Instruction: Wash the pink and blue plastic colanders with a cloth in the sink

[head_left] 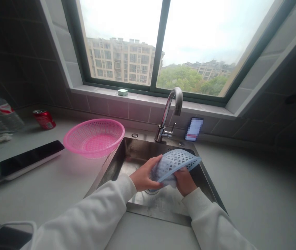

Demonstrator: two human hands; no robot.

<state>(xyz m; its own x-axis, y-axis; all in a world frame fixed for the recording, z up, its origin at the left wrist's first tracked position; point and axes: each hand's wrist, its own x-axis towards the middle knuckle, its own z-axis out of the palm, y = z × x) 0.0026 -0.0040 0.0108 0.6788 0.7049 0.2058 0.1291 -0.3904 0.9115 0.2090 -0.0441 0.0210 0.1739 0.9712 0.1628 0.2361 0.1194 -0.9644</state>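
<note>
Over the sink (pixel 161 213) a light blue plastic colander (pixel 176 159) with patterned holes is tilted on its side. My left hand (pixel 146 174) grips its left edge, the thumb along the rim and the fingers behind the wall. My right hand (pixel 186 181) reaches under the rim to the inner side, its fingers partly hidden by the colander. Beside those fingers hangs a pale, cloth-like piece (pixel 171 181), which my right hand seems to be pinching; its full shape is hidden. The chrome faucet (pixel 167 114) stands behind, with no water seen running from it.
Left of the sink stands a pink plastic basket (pixel 96 139). Farther left are a red can (pixel 44 119), clear plastic bottles (pixel 0 111) and a black-topped white device (pixel 32 159). A phone (pixel 194 129) leans against the back wall, and a small green box (pixel 122 92) sits on the sill.
</note>
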